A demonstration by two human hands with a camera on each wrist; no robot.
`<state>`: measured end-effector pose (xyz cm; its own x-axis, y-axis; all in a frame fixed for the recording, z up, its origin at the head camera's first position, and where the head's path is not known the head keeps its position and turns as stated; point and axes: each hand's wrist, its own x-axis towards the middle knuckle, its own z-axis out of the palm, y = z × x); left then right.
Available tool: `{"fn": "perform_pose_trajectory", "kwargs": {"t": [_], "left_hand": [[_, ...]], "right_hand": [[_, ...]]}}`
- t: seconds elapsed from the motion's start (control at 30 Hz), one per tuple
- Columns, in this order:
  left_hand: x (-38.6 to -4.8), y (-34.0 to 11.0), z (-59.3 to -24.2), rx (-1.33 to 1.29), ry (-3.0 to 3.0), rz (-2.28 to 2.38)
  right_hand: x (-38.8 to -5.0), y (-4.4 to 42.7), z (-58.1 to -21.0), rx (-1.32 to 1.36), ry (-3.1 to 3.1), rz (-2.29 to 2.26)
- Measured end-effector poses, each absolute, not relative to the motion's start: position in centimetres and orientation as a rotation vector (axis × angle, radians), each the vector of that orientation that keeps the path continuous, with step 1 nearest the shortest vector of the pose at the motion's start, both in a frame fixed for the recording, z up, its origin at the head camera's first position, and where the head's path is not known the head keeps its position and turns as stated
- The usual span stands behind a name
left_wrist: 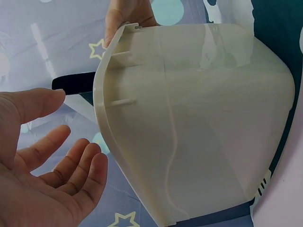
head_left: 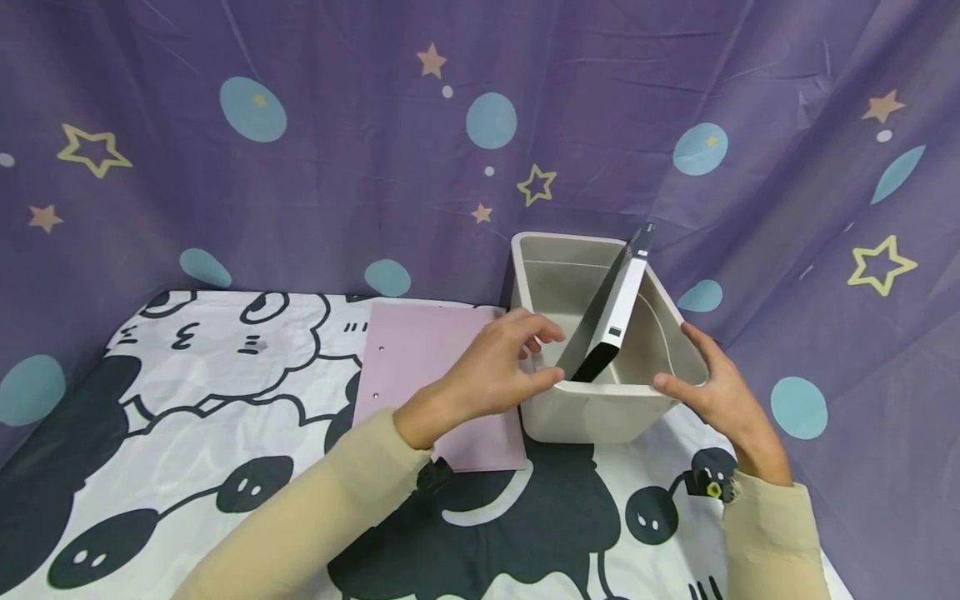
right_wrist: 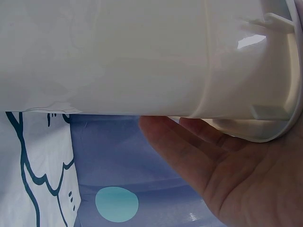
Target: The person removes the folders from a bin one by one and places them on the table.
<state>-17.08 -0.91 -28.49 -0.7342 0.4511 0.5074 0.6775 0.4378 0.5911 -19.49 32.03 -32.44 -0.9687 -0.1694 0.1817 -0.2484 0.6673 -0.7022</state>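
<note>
A pale beige bin point(head_left: 592, 417) stands upright on the patterned cloth. A flat item with a white edge point(head_left: 621, 304) and dark sides leans inside it, its top end above the rim. My left hand point(head_left: 491, 362) is at the bin's near left side, fingers loosely bent and apart. The left wrist view shows that thumb at the end of the dark item point(left_wrist: 75, 83); whether they touch I cannot tell. My right hand point(head_left: 723, 400) grips the near right corner, thumb on the rim, fingers along the outer wall point(right_wrist: 142, 61). Part of the item is hidden inside the bin.
A pink flat sheet or folder point(head_left: 420, 350) with small holes lies left of the bin, partly under my left forearm. Black-and-white cloth point(head_left: 247, 358) covers the surface. A purple curtain point(head_left: 337, 167) with stars and blue dots hangs behind and at the right.
</note>
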Motion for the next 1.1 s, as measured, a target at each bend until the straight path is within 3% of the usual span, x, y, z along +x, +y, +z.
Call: {"fn": "perform_pose_trajectory", "kwargs": {"t": [1.1], "left_hand": [[-17.9, 2.8, -27.1, -1.040, -2.438, -1.222]], "right_hand": [[-19.5, 31.9, -32.4, 0.343, -2.775, 1.232]]}}
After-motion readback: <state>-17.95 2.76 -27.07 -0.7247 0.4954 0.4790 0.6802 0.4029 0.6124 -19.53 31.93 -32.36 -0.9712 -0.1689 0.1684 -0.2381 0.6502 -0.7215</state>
